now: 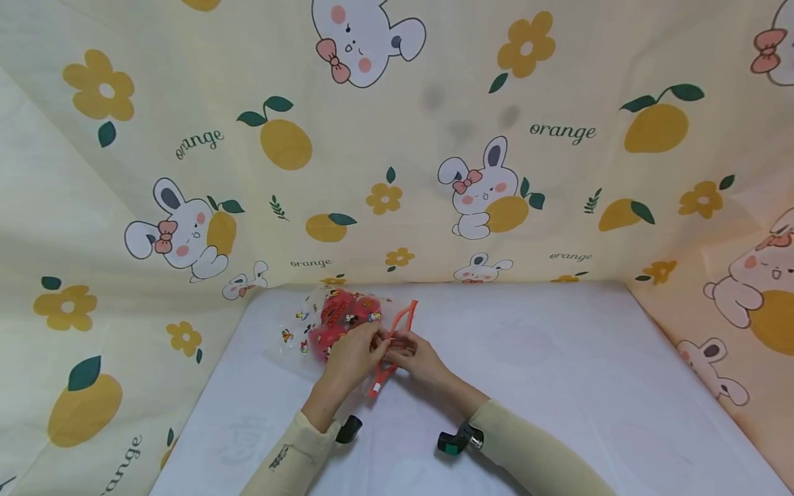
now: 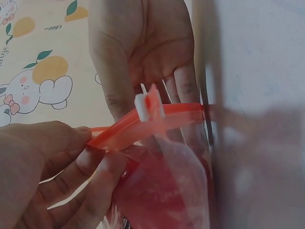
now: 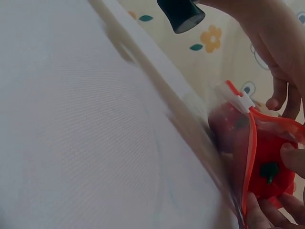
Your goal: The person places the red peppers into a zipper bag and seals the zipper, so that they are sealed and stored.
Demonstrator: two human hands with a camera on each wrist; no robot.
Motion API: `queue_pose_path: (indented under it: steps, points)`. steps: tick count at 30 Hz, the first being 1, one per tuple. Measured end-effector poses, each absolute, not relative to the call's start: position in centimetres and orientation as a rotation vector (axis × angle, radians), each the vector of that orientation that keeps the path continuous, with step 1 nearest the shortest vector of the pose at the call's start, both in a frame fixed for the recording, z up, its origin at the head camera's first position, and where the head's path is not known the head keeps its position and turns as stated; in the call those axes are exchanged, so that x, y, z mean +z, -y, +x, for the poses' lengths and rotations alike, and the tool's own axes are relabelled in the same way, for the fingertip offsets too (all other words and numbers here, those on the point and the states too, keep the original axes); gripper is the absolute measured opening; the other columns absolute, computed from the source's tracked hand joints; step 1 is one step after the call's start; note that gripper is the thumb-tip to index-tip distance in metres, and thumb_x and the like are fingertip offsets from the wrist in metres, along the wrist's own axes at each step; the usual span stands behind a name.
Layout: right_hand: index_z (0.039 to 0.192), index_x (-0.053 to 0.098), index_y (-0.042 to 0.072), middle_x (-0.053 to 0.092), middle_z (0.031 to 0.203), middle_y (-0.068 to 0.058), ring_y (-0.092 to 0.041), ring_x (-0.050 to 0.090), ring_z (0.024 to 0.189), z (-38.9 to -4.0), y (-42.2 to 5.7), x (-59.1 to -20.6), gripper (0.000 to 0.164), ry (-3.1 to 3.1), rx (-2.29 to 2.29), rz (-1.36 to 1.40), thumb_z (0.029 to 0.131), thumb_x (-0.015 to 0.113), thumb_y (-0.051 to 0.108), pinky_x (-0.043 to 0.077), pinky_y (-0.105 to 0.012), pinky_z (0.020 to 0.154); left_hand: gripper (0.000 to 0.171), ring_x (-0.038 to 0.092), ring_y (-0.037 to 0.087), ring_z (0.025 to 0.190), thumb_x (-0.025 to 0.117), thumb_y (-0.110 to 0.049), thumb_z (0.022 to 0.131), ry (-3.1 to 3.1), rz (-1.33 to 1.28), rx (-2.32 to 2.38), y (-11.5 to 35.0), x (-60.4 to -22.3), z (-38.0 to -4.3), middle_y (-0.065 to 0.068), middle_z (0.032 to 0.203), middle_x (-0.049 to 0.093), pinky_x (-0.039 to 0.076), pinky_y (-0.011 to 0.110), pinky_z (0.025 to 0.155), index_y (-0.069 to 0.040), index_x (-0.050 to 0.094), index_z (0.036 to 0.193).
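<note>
A clear zip bag (image 1: 291,329) with cartoon prints lies toward the back left, its orange-red zip edge (image 1: 406,313) facing right. Red bell peppers with a green stem (image 3: 269,171) are inside it. My left hand (image 1: 353,355) pinches the zip edge between thumb and fingers. A white slider (image 2: 142,107) sits at one end of the zip, and the mouth gapes in the right wrist view. My right hand (image 1: 418,358) is at the mouth close to the left fingertips. Its fingers (image 2: 186,88) reach down straight behind the zip edge, thumb apart from them.
The bag lies on a white tabletop (image 1: 558,372). Behind it hangs a cream cloth (image 1: 422,220) printed with rabbits and oranges, which also covers the sides. Each wrist wears a small dark camera (image 1: 453,442) near the sleeve.
</note>
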State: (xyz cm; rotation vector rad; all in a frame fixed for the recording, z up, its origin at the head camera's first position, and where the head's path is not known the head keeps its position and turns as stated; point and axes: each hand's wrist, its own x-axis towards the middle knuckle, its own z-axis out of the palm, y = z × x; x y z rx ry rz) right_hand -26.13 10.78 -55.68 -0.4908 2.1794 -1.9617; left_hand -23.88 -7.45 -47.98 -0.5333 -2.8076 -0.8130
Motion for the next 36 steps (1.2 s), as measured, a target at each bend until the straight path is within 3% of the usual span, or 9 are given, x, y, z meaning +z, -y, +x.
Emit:
queue_pose_path:
  steps: [9,16,20,23,27,32,36]
  points:
    - [0.139,0.053,-0.015,0.064,0.137,-0.034,-0.039,0.066,0.128,-26.2,-10.4,-56.0,0.041,-2.122,-2.039,-0.483,0.103,0.068,-0.002,0.056,-0.023,0.097,0.008,0.057,0.006,0.07,0.077,-0.021,0.1,2.797,-0.563,-0.818,7.5,-48.2,-23.9,-0.01,0.085,0.065,0.049,0.027,0.061,-0.018,0.07,0.101]
    - [0.14,0.057,-0.012,0.067,0.133,-0.031,-0.036,0.07,0.123,-25.5,-11.5,-55.9,0.041,-2.182,-2.042,-0.425,0.102,0.07,0.0,0.057,-0.024,0.093,0.009,0.057,0.004,0.071,0.078,-0.024,0.1,2.831,-0.56,-0.831,7.8,-48.3,-23.6,-0.011,0.085,0.064,0.049,0.026,0.063,-0.02,0.069,0.101]
    - [0.137,0.056,-0.015,0.066,0.129,-0.036,-0.035,0.072,0.116,-24.7,-12.4,-55.7,0.04,-2.171,-2.047,-0.436,0.103,0.069,-0.001,0.06,-0.029,0.091,0.009,0.055,0.004,0.07,0.077,-0.024,0.101,2.848,-0.558,-0.787,8.0,-48.2,-23.3,-0.011,0.083,0.062,0.048,0.026,0.062,-0.021,0.069,0.1]
    - [0.136,0.056,-0.016,0.066,0.126,-0.036,-0.027,0.075,0.105,-24.1,-13.0,-55.6,0.039,-2.153,-2.032,-0.411,0.103,0.069,0.0,0.062,-0.033,0.087,0.007,0.054,0.004,0.07,0.077,-0.023,0.101,2.86,-0.556,-0.766,8.2,-48.2,-23.0,-0.011,0.083,0.062,0.047,0.026,0.062,-0.021,0.07,0.101]
    - [0.136,0.057,-0.015,0.07,0.119,-0.029,-0.024,0.077,0.097,-23.1,-13.5,-55.4,0.039,-2.153,-1.981,-0.399,0.103,0.069,0.003,0.063,-0.035,0.085,0.006,0.054,0.004,0.069,0.077,-0.022,0.1,2.864,-0.569,-0.756,8.7,-48.2,-22.4,-0.012,0.083,0.062,0.047,0.026,0.062,-0.021,0.071,0.102]
    - [0.136,0.056,-0.016,0.072,0.116,-0.024,-0.035,0.077,0.101,-21.6,-13.7,-55.2,0.04,-2.138,-1.928,-0.427,0.104,0.069,0.005,0.063,-0.036,0.086,0.009,0.052,0.005,0.068,0.079,-0.024,0.099,2.871,-0.605,-0.696,9.3,-48.4,-21.5,-0.011,0.08,0.061,0.045,0.023,0.06,-0.019,0.072,0.102]
    - [0.134,0.058,-0.016,0.074,0.113,-0.023,-0.034,0.077,0.099,-20.7,-13.6,-55.1,0.04,-2.122,-1.898,-0.419,0.104,0.071,0.007,0.063,-0.034,0.085,0.012,0.05,0.005,0.067,0.081,-0.024,0.098,2.853,-0.65,-0.64,9.7,-48.6,-20.9,-0.01,0.08,0.059,0.044,0.022,0.059,-0.018,0.072,0.102]
